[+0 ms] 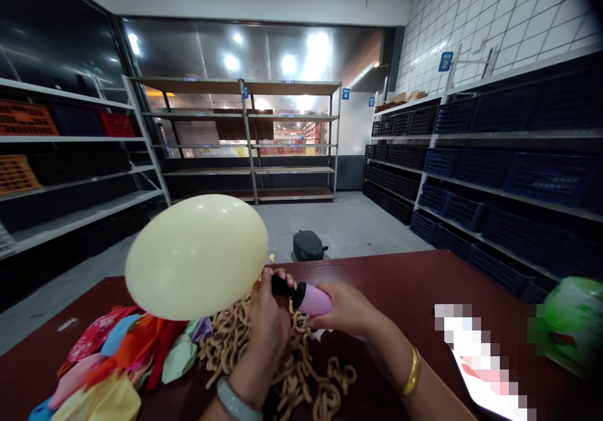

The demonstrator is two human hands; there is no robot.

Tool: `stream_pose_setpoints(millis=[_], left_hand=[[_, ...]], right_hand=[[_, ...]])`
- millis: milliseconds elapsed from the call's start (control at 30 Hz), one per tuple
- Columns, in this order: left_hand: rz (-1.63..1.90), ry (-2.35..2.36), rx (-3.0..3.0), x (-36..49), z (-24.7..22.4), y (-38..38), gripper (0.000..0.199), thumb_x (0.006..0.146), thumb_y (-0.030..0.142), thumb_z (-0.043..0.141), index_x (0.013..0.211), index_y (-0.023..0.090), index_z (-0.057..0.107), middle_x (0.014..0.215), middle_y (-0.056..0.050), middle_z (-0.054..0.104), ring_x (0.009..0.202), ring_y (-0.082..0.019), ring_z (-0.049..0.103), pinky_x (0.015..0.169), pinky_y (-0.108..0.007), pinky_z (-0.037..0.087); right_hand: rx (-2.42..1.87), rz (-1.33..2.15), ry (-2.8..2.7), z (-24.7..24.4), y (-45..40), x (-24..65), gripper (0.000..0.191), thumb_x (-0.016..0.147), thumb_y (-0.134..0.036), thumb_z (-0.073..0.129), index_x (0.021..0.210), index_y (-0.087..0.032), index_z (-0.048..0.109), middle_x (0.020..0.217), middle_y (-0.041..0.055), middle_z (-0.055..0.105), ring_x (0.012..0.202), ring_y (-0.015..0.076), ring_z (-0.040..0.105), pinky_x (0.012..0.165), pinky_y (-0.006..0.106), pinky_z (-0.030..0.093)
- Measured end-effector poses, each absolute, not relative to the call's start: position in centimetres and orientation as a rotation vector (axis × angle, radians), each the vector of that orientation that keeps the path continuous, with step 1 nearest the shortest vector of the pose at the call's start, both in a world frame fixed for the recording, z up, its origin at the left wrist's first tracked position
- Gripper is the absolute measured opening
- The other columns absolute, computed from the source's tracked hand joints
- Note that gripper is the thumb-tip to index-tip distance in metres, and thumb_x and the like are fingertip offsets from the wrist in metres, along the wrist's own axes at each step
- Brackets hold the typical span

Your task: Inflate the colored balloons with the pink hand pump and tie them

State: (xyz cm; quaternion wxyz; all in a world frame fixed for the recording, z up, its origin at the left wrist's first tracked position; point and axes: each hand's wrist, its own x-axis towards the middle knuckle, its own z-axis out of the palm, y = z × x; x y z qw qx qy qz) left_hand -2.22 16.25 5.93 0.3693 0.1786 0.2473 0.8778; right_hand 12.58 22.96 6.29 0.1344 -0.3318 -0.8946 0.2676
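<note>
Works over a dark red tabletop (396, 292) below the left grip (273, 317) and right grip (351, 308). Has a pale-yellow inflated balloon (195, 257) just beyond and left of the left grip, limp multicoloured balloons (113, 358) heaped left of that same grip, and tan curled strips (233, 320) strewn under both. Holds the black end of a lilac balloon pump (313, 300) in a closed left grip, hiding the inflated balloon's neck. Clasps the pump's lilac barrel in a closed right grip.

1 inflated, glossy pale-yellow balloon (196, 257) bulges just left of 1 slanting pump (311, 298), pink with a black end.
</note>
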Motion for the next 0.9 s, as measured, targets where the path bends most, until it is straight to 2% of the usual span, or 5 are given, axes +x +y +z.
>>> stream_pose_setpoints(millis=[200,400,600,767,900], left_hand=[[2.357,0.626,0.507,-6.4,7.7,15.6,0.024,0.075,0.029,0.074,0.075,0.018,0.052,0.068,0.001,0.054,0.059,-0.013,0.054,0.057,-0.027,0.046],[2.45,0.585,0.461,-10.9,8.6,14.5,0.023,0.081,0.033,0.067,0.077,0.019,0.049,0.066,0.001,0.054,0.058,-0.015,0.055,0.056,-0.028,0.045],[2.447,0.562,0.48,-10.3,8.0,15.1,0.024,0.079,0.033,0.07,0.077,0.019,0.051,0.067,0.001,0.055,0.06,-0.014,0.055,0.058,-0.028,0.046],[2.356,0.594,0.518,-6.0,7.0,16.1,0.024,0.078,0.036,0.072,0.076,0.017,0.056,0.071,-0.001,0.06,0.066,-0.015,0.06,0.074,-0.036,0.052],[2.236,0.644,0.499,-2.5,5.9,16.3,0.022,0.08,0.036,0.07,0.079,0.016,0.06,0.074,-0.003,0.063,0.072,-0.016,0.063,0.083,-0.039,0.052]], right_hand=[[-0.925,1.014,-2.579,5.5,23.9,12.7,0.049,0.062,-0.055,0.076,0.1,-0.025,0.067,0.087,-0.001,0.071,0.074,0.0183,0.064,0.058,0.024,0.039],[-0.925,1.065,-2.598,5.2,24.8,13.5,0.05,0.061,-0.054,0.078,0.098,-0.022,0.068,0.085,0.0014,0.071,0.074,0.0192,0.064,0.061,0.025,0.042],[-0.907,1.111,-2.595,6.0,25.2,14.4,0.042,0.062,-0.044,0.078,0.098,-0.022,0.069,0.087,0.0014,0.072,0.075,0.0202,0.065,0.06,0.026,0.043],[-0.922,0.992,-2.59,6.0,25.2,14.3,0.042,0.062,-0.045,0.078,0.098,-0.023,0.068,0.089,0.0009,0.071,0.076,0.0203,0.064,0.061,0.026,0.043],[-0.92,1.068,-2.567,5.6,24.4,13.5,0.04,0.066,-0.046,0.075,0.097,-0.022,0.068,0.084,0.0016,0.071,0.07,0.0189,0.063,0.058,0.026,0.041]])
